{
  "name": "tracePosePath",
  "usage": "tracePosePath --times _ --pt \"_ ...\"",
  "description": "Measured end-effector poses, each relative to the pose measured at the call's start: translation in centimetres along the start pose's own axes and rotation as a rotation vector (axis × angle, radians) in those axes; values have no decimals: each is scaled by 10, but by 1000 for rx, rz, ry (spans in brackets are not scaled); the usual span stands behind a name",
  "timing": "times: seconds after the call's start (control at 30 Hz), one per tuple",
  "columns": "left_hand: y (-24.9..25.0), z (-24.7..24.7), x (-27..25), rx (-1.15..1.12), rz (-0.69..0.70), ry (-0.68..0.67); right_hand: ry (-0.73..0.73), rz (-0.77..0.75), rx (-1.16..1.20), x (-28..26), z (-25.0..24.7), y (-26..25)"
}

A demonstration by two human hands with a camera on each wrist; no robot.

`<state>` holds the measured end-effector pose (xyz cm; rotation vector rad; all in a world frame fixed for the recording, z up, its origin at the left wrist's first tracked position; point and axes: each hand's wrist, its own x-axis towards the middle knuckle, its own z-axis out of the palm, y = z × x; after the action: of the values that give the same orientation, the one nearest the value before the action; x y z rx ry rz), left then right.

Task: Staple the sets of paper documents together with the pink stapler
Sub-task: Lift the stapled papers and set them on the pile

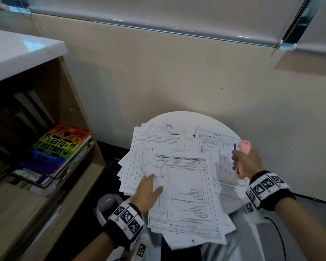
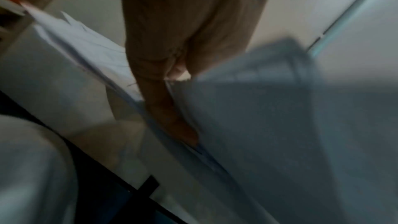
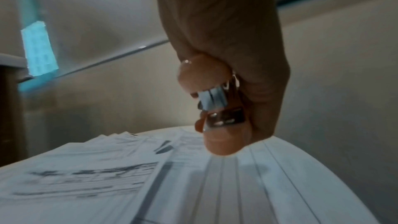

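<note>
Head view, item one: right hand [image 1: 247,162], fingers curled round the pink stapler [image 1: 243,147], held in the air above the far-right sheets, metal mouth turned inward toward the pile. Right wrist view confirms the stapler's jaws stand parted, with nothing between them.

Item two: left hand [image 1: 148,193], fingers fairly straight and lying flat on the left margin of the top set of papers [image 1: 184,193]; whether a thumb is tucked under the edge I cannot tell, the left wrist view being blurred.

Item three: round white table [image 1: 186,115], bearing loose overlapping documents [image 1: 149,146] that spread beyond the left hand.

Handling note, as judgement: the top set looks fanned along its near edge. Square its sheets first, pin them with the left hand, then feed one corner fully into the stapler's mouth, clear of neighbouring sheets, before squeezing.
</note>
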<state>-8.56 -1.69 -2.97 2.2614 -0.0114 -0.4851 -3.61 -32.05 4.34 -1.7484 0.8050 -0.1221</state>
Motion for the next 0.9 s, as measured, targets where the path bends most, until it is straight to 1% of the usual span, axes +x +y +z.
tracePosePath --times 0.03,0.07,0.13,0.17,0.2,0.23,0.3,0.37,0.43,0.53,0.67,0.83,0.9 --pt "1 1 1 93 -40 -32 -24 -44 -75 -5 5 -5" --pt "4 0 3 201 -58 -18 -87 -83 -127 -13 12 -11" --pt "10 -5 10 473 -53 118 -273 -160 -216 -27 31 -15" --pt "14 -8 14 589 -28 186 -349 -192 -290 -35 42 -15" --pt "17 -10 19 651 15 227 -398 -220 -366 -42 53 -13" --pt "18 -12 25 666 68 234 -448 -231 -428 -45 66 -8" --pt "17 -14 39 622 161 157 -542 -232 -512 -52 92 1" --pt "15 -15 49 592 194 53 -589 -246 -558 -59 114 9" --pt "14 -17 55 627 202 -1 -596 -261 -605 -62 131 17" --pt "13 -18 60 664 196 -31 -570 -347 -704 -62 147 25" --pt "6 -14 62 637 203 -39 -487 -437 -775 -61 161 30" --pt "3 -14 65 640 240 -40 -393 -484 -859 -66 177 40" --pt "2 -15 65 649 254 -47 -344 -574 -942 -66 179 44"
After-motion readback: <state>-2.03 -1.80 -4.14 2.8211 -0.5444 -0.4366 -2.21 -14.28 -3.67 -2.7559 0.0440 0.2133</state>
